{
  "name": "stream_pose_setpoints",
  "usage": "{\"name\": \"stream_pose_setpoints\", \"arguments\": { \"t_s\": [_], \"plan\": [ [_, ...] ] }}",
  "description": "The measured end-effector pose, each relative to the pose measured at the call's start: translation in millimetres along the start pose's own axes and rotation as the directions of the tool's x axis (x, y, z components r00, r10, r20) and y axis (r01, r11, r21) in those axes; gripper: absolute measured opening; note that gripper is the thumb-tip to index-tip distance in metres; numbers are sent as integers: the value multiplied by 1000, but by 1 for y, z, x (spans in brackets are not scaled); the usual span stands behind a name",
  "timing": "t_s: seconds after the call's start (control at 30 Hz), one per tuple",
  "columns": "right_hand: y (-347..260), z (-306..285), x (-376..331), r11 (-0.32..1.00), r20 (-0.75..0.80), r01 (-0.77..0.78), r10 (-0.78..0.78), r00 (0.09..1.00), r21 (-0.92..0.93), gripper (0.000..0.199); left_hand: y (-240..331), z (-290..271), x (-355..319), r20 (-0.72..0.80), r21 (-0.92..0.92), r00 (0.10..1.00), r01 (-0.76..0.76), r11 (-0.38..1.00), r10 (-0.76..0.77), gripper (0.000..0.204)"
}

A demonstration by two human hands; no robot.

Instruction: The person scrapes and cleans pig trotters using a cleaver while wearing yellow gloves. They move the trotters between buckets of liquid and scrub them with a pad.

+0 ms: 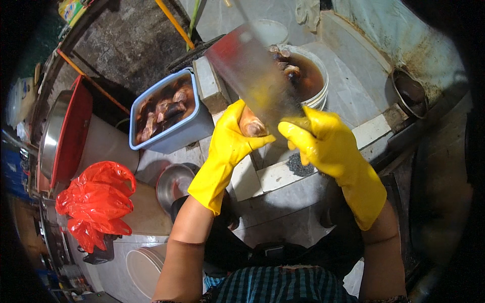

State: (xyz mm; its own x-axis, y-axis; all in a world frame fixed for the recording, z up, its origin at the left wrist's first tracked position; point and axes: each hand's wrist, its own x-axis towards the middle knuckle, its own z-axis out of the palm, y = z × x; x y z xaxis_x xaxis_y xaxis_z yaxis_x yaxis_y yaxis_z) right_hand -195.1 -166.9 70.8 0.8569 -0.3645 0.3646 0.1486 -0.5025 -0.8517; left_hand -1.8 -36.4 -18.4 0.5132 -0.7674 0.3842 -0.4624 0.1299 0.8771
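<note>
My left hand [222,144], in a yellow rubber glove, is closed around a pinkish-brown piece of meat with bone [251,124]. Its round, pale end faces me. In a matching glove, my right hand [326,141] grips a wide-bladed cleaver [257,70]. The blade is smeared by motion and stands up and away to the left, just beyond the meat, hiding part of it. Whether blade and meat touch, I cannot tell. Beyond the cleaver, a white bucket [325,91] holds brown liquid and dark meat pieces. To the left, a blue tub [172,143] contains more meat in liquid.
A low tiled ledge [283,174] runs under my hands. At left are a red plastic bag [98,202], a metal bowl [174,184] and a large container with a red rim [70,131]. A dark pan [410,93] leans at the right. A pale bucket [144,270] stands lower left.
</note>
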Motion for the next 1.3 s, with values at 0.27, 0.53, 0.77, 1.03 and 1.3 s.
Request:
{"name": "stream_pose_setpoints", "arguments": {
  "t_s": [0.27,0.53,0.77,1.03,1.3],
  "plan": [
    [-7,7,-6,846,120,-507,493,862,165,22,3,4,3,-43,264,989,-125,956,141,67],
    [-15,-3,-3,843,5,-437,459,889,315,17,-6,13,4,17,-156,999,31,987,-29,78],
    [15,17,-11,927,-163,79,-148,975,-366,16,13,11,3,78,30,996,37,999,-40,72],
    [-8,-2,-5,756,175,-467,439,882,458,20,2,18,-1,37,-66,995,95,993,-93,45],
    [-11,-3,-6,952,-43,-301,299,953,-55,29,9,23,-4,371,-520,863,498,694,-342,68]
  ]
}}
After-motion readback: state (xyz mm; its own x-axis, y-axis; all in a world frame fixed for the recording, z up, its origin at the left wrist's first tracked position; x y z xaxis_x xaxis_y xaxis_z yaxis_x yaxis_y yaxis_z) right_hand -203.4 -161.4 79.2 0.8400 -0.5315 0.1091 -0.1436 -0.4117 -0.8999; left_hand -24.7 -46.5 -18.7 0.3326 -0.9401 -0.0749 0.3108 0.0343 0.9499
